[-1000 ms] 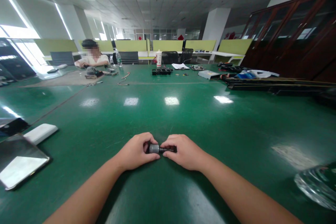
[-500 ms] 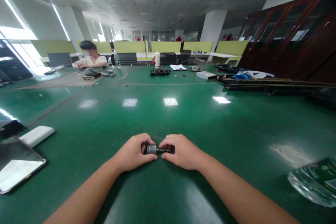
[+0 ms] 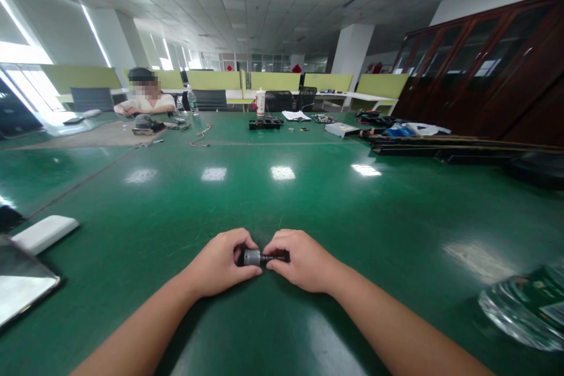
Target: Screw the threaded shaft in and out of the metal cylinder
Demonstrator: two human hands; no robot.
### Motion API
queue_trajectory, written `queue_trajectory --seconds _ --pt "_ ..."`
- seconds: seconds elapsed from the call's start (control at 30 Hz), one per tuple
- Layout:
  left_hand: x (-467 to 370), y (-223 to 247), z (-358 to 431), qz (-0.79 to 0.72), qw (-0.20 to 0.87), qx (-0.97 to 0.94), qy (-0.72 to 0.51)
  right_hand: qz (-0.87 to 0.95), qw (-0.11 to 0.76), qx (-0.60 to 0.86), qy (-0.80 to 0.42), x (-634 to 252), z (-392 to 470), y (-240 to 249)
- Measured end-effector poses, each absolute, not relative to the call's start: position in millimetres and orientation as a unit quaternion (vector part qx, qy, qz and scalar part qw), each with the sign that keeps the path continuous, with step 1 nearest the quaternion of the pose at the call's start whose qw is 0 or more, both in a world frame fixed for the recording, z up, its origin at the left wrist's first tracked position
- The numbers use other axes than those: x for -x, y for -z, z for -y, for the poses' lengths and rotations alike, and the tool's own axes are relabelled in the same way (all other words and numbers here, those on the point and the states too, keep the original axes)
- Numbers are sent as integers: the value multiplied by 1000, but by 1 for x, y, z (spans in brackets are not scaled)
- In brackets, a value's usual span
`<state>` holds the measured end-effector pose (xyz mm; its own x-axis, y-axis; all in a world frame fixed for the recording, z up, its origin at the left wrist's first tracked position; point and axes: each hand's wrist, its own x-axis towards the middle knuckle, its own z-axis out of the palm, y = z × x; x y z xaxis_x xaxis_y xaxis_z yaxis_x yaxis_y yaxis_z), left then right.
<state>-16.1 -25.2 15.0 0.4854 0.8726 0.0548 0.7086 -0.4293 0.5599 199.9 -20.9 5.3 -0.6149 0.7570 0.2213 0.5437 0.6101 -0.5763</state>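
The person's left hand [image 3: 218, 264] has its fingers curled round a short grey metal cylinder [image 3: 252, 257], gripping it between thumb and fingertips, while the right hand [image 3: 304, 261] grips a thin dark ridged shaft [image 3: 275, 257] that extends from the cylinder's right end. Both parts lie level, in one line, between the two hands, low over the glossy green tabletop [image 3: 229, 202] (whether they touch it, I cannot tell). Well to the left are a white rounded oblong block [image 3: 45, 234] and, nearer, a dark shiny flat slab [image 3: 27, 283], cut off by the picture's edge. On the right, near the right forearm, is a clear plastic bottle with a green label [image 3: 513, 308]. Across the tabletop, at far left, sits another person in a white top [image 3: 152, 104]
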Motion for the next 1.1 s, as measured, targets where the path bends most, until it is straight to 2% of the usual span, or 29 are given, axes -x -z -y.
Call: queue_trajectory --seconds 1.1 --pt "17 -14 24 -470 246 -830 -172 868 209 386 -232 -207 19 -6"
